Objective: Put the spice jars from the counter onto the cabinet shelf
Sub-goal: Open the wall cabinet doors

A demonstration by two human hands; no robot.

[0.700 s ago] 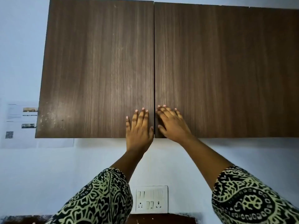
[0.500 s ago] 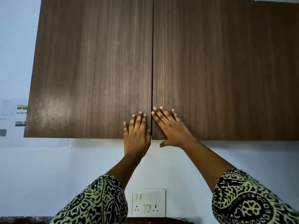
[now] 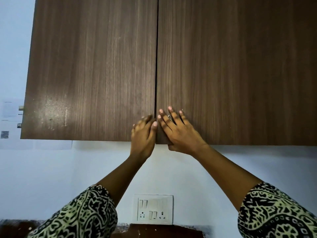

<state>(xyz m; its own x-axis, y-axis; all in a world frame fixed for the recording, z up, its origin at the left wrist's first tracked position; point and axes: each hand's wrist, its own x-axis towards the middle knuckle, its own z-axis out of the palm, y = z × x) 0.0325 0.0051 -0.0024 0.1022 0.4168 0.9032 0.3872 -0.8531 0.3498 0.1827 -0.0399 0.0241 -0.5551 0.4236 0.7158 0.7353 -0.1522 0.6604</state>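
Observation:
No spice jars are in view. The brown wooden wall cabinet fills the upper frame, with its left door (image 3: 89, 74) and right door (image 3: 240, 74) both closed. My left hand (image 3: 143, 136) is at the lower inner corner of the left door, fingers bent on its face and thumb at the centre seam, pinching that edge. On the right door's lower inner corner my right hand (image 3: 180, 134) lies flat with fingers spread, its thumb tucked under the bottom edge. The shelf inside is hidden.
A white switch and socket plate (image 3: 153, 209) is on the pale wall below the cabinet. Papers (image 3: 10, 124) hang on the wall at the left. A dark counter strip (image 3: 164, 231) shows at the bottom edge.
My left hand's fingers have gone from flat to bent, and its thumb has moved to the seam. My right hand's thumb has slipped under the door's bottom edge. The view has come closer.

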